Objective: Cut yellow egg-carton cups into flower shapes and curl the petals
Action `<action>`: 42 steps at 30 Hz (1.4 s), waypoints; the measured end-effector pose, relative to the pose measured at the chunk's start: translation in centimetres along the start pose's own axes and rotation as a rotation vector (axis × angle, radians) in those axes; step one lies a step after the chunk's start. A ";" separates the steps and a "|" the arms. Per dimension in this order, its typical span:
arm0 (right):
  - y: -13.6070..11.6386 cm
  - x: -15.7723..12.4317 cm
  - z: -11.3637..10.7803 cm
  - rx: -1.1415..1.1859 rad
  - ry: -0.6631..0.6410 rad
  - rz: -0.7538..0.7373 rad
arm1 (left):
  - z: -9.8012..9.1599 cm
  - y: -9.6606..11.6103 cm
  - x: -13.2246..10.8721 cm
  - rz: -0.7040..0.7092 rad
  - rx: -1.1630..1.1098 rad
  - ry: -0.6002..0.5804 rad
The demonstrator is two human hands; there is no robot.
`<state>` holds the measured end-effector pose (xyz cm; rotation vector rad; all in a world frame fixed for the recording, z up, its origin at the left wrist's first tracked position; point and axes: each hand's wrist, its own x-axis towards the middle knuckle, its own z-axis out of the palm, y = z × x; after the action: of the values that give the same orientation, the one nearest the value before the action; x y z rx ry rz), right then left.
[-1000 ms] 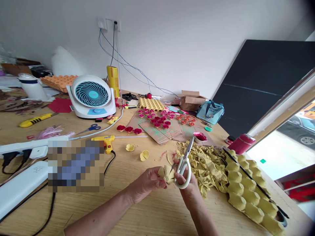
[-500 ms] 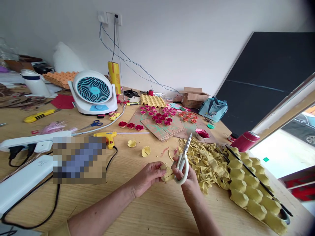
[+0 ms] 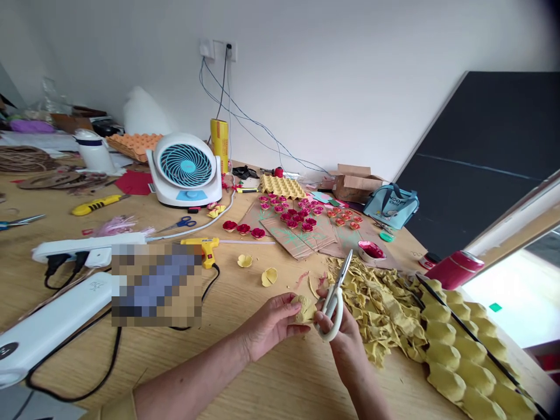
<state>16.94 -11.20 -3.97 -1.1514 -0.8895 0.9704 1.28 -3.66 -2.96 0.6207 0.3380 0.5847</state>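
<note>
Between the fingers of my left hand [image 3: 273, 326] is a yellow egg-carton cup [image 3: 305, 310], pinched at its left side. My right hand [image 3: 343, 335] holds white-handled scissors [image 3: 333, 297], whose closed blades point up and away from me; its fingertips are close to the cup's right side, and I cannot tell if they touch it. Two yellow cut cups, one nearer [image 3: 269, 277] and one farther [image 3: 244, 261], lie on the table beyond my left hand. A heap of yellow carton scraps [image 3: 376, 309] spreads to the right of the scissors.
A yellow egg tray [image 3: 466, 356] lies at the right, near a red can [image 3: 455, 269]. Painted flowers [image 3: 300, 219] rest on cardboard [image 3: 291, 242] ahead, by a bowl of red paint [image 3: 371, 251]. Leftward are a glue gun [image 3: 205, 248], fan [image 3: 188, 172] and power strip [image 3: 91, 248].
The view has swung left, so the scene sits farther right and lower. The cup in my left hand has turned and shows more of its rounded surface. The scissors stay in my right hand.
</note>
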 end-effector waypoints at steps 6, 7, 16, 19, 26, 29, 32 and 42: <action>0.3 0.1 -0.1 0.000 -0.001 0.018 | 0.1 0.1 -0.1 0.012 0.194 -0.030; 0.3 0.1 0.0 -0.004 -0.001 0.012 | 0.2 0.1 -0.2 0.017 0.224 -0.027; 0.2 0.3 -0.1 -0.018 0.013 -0.035 | -0.1 0.4 0.2 0.011 0.096 0.030; 0.2 0.2 -0.2 -0.016 -0.021 -0.030 | -0.5 0.4 0.4 0.006 -0.016 0.043; 0.1 -0.1 -0.1 -0.021 -0.039 0.001 | -0.5 0.0 0.4 -0.032 -0.070 0.024; 0.1 -0.1 0.0 -0.031 -0.042 0.004 | -0.4 0.1 0.2 -0.032 0.006 0.016; 0.0 -0.1 0.1 -0.038 -0.036 0.008 | -0.2 0.3 0.1 -0.004 0.159 0.002; -0.4 -0.3 0.2 -0.092 -0.052 -0.007 | 0.0 0.3 0.3 0.040 0.300 0.047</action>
<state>16.67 -11.50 -3.60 -1.2045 -0.9883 0.9656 1.36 -3.28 -2.84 0.9051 0.4630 0.5928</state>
